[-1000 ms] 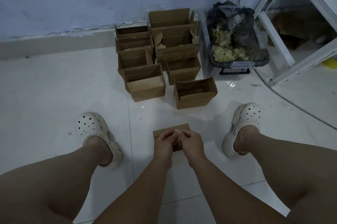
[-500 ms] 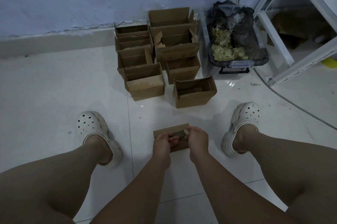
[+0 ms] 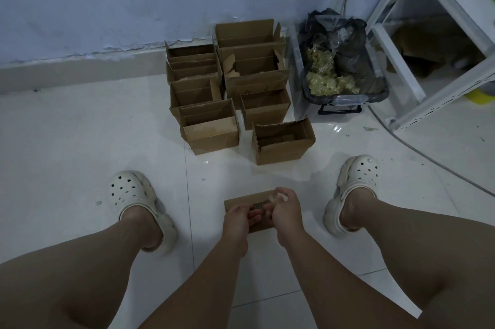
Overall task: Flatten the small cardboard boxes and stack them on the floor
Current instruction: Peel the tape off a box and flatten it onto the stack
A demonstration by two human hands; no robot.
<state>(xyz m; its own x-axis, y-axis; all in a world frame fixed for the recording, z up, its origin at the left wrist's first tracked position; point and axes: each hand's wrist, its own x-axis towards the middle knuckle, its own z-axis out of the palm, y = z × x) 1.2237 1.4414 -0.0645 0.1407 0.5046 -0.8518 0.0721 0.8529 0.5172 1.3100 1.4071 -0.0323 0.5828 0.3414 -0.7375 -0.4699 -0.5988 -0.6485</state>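
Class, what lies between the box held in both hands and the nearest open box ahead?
Nothing: the head view shows only bare white floor tile between the held box and the nearest open box.

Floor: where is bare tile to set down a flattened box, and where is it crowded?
Widest bare tile lies left of the open boxes, between wall and left clog. A smaller patch sits between the boxes and the held box. Crowded: boxes packed beside bin and rack.

Open boxes [image 3: 257, 79] behind seemingly flattened box [image 3: 241, 201]; bin [image 3: 345, 99] right
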